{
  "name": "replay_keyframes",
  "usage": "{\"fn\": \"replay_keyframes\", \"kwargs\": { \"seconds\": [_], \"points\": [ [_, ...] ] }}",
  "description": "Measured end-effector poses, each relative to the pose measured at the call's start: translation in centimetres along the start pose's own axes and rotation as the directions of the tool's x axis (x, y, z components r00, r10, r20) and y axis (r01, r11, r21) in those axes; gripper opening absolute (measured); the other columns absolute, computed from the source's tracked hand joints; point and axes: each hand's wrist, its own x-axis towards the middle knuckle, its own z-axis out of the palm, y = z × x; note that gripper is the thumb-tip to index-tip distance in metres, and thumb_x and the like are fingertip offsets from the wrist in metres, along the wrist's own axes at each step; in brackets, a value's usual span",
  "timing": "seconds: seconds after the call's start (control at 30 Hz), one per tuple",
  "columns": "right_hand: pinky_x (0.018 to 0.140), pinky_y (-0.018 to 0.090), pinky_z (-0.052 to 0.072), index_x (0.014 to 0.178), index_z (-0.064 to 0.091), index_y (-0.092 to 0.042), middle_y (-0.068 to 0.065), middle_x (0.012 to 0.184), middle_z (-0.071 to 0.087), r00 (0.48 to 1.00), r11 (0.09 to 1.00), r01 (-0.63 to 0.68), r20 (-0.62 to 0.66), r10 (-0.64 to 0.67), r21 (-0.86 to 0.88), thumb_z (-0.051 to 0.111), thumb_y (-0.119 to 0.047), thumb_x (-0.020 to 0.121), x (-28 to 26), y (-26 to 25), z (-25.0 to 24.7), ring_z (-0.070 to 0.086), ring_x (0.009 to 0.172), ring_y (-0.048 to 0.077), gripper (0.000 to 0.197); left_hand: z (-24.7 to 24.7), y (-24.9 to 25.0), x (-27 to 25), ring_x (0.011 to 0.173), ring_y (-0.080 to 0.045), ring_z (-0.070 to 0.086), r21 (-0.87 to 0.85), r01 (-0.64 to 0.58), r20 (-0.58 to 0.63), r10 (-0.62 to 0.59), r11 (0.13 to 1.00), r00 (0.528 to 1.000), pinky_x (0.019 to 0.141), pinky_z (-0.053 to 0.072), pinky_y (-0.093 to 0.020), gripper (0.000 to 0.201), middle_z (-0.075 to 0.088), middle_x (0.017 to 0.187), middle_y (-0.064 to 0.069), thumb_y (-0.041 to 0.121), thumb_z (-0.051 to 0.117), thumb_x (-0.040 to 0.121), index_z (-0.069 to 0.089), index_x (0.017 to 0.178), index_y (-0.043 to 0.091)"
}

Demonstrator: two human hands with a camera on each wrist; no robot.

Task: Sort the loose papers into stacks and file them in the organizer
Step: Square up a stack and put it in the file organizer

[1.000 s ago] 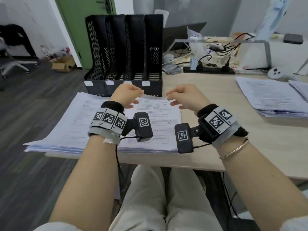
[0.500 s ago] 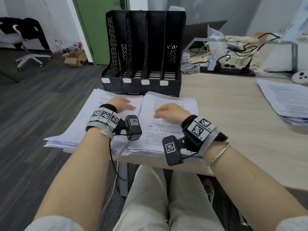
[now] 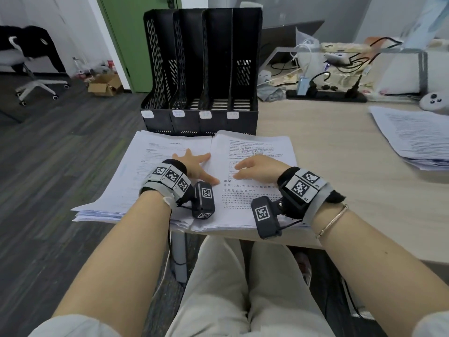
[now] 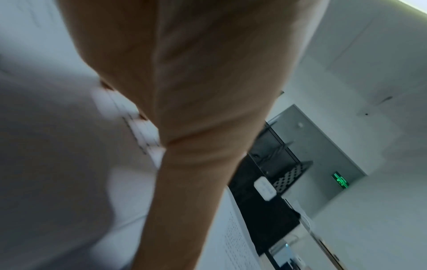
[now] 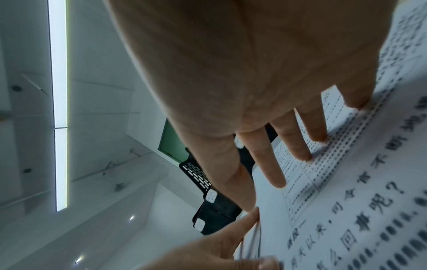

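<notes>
The black four-slot organizer (image 3: 201,69) stands upright at the desk's far left; its slots look empty. Two stacks of printed papers lie side by side in front of it. My left hand (image 3: 194,166) lies flat with fingers spread on the left stack (image 3: 150,171). My right hand (image 3: 251,166) rests on the right stack (image 3: 262,144). In the right wrist view its straight fingers (image 5: 298,146) touch the printed page (image 5: 369,201), with the organizer (image 5: 215,210) behind. The left wrist view is blurred, showing my left hand's palm (image 4: 196,91) over paper.
A third pile of papers (image 3: 413,135) lies at the desk's right edge. A power strip (image 3: 325,96), cables and clutter line the back. A white round device (image 3: 433,100) sits at the far right. Bare wooden desk (image 3: 328,166) lies between the piles.
Both hands came down and toward me from just in front of the organizer onto the two stacks. The left fingers have spread flat. The head view has shifted left.
</notes>
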Motion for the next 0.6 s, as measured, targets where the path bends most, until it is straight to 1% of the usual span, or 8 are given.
{"fn": "replay_keyframes", "kwargs": {
  "seconds": [0.17, 0.23, 0.33, 0.43, 0.53, 0.6],
  "points": [
    [0.093, 0.023, 0.03, 0.131, 0.054, -0.02, -0.002, 0.141, 0.048, 0.999, 1.0, 0.007, -0.042, -0.008, -0.027, 0.066, -0.033, 0.086, -2.0, 2.2, -1.8, 0.043, 0.129, 0.016, 0.049, 1.3, 3.4, -0.2, 0.14, -0.05, -0.005, 0.083, -0.003, -0.002, 0.003, 0.997, 1.0, 0.112, 0.01, -0.063, 0.11, -0.012, 0.157, -0.014, 0.081, 0.056, 0.063, -0.004, 0.147, 0.043],
    [0.093, 0.023, 0.033, 0.129, 0.056, -0.022, -0.001, 0.14, 0.048, 0.998, 1.0, -0.002, -0.057, 0.0, -0.03, 0.069, -0.032, 0.083, -2.9, 3.3, -2.2, 0.045, 0.128, 0.016, 0.049, 1.8, 5.1, -0.5, 0.139, -0.051, -0.007, 0.098, -0.007, -0.01, 0.008, 0.995, 1.0, 0.112, 0.008, -0.064, 0.108, -0.012, 0.157, -0.015, 0.082, 0.054, 0.065, -0.005, 0.148, 0.042],
    [0.099, 0.027, 0.035, 0.126, 0.058, -0.022, 0.001, 0.135, 0.052, 0.996, 0.998, -0.041, -0.085, 0.036, -0.056, 0.072, -0.032, 0.08, -4.1, 5.1, -2.7, 0.048, 0.124, 0.017, 0.049, 2.4, 7.7, -1.1, 0.139, -0.052, -0.006, 0.137, -0.032, -0.006, 0.034, 0.99, 0.999, 0.112, 0.004, -0.064, 0.103, -0.012, 0.156, -0.02, 0.079, 0.05, 0.071, -0.005, 0.149, 0.037],
    [0.099, 0.028, 0.037, 0.125, 0.058, -0.022, 0.002, 0.133, 0.054, 0.994, 0.993, -0.08, -0.084, 0.073, -0.085, 0.074, -0.035, 0.078, -5.5, 6.8, -3.3, 0.051, 0.121, 0.017, 0.051, 2.9, 9.7, -0.8, 0.139, -0.052, -0.005, 0.142, -0.04, 0.003, 0.039, 0.989, 0.999, 0.111, 0.004, -0.065, 0.105, -0.012, 0.155, -0.022, 0.081, 0.048, 0.07, -0.004, 0.149, 0.036],
    [0.096, 0.027, 0.034, 0.13, 0.054, -0.023, 0.0, 0.139, 0.048, 0.993, 0.988, -0.108, -0.068, 0.101, -0.112, 0.075, -0.036, 0.077, -7.0, 8.4, -3.8, 0.046, 0.126, 0.017, 0.059, 3.6, 11.7, -0.4, 0.139, -0.052, -0.005, 0.143, -0.056, 0.002, 0.057, 0.988, 0.998, 0.11, 0.005, -0.067, 0.106, -0.013, 0.155, -0.022, 0.083, 0.048, 0.068, -0.002, 0.149, 0.036],
    [0.1, 0.029, 0.032, 0.135, 0.048, -0.025, -0.002, 0.145, 0.042, 0.993, 0.979, -0.119, -0.048, 0.112, -0.164, 0.076, -0.04, 0.074, -7.9, 9.3, -4.1, 0.041, 0.13, 0.017, 0.068, 4.0, 13.2, -0.3, 0.138, -0.054, -0.006, 0.134, -0.076, 0.008, 0.076, 0.988, 0.997, 0.108, 0.008, -0.07, 0.107, -0.014, 0.155, -0.02, 0.084, 0.049, 0.066, -0.003, 0.148, 0.039]
  ]
}}
